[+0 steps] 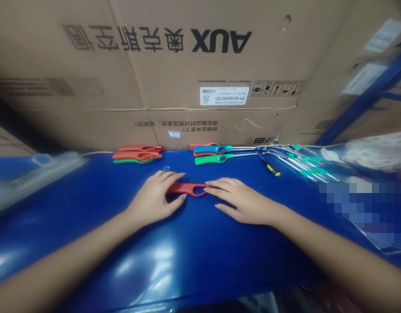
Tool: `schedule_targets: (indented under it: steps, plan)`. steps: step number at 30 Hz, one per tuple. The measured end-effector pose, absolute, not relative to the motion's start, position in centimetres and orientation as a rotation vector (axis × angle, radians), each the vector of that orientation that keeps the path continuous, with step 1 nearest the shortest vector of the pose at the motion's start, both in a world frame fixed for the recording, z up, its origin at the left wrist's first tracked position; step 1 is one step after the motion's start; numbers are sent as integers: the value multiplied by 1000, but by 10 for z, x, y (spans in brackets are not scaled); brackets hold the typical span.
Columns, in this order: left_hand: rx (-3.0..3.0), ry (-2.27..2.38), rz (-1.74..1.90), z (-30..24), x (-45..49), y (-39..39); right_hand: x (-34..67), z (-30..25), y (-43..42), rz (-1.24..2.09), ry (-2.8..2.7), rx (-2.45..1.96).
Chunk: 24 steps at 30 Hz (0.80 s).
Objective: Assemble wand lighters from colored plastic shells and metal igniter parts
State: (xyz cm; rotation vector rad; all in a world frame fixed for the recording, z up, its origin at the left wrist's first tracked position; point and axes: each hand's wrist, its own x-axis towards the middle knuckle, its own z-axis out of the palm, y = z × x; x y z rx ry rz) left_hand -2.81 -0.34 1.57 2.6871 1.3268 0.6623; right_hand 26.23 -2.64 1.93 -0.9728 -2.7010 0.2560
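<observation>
A red lighter handle (187, 188) with a loop-shaped trigger opening lies across the middle, just above the blue table. My left hand (158, 195) grips its left end, fingers over the top and thumb below, hiding that end. At the other end, the fingertips of my right hand (239, 200) touch the handle beside the loop, while its thumb stays apart below. Behind them lie a stack of red, orange and green handles (137, 154) and several long-nosed lighters (212, 160) in green, blue and red with metal tubes.
A black-and-yellow screwdriver (272, 168) lies near metal tubes with green parts (301, 163). Tiny white pieces (167, 168) sit behind my left hand. A large cardboard box (155, 87) stands along the back of the blue table (148, 269). A clear plastic bag (50, 174) lies left.
</observation>
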Motion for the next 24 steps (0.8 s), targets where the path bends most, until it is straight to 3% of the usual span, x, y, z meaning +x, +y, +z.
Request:
schedule_targets:
  steps: [15,19,24]
  plan:
    - [2396,1053,758,0,-18,-6,291,29,-7,281,-2664,-1016]
    - [2387,1059,778,-2,-20,-4,289,26,-8,162,-2500,-1167]
    - [2404,1039,795,-3,-21,-3,292,26,-8,265,-2268,-1333]
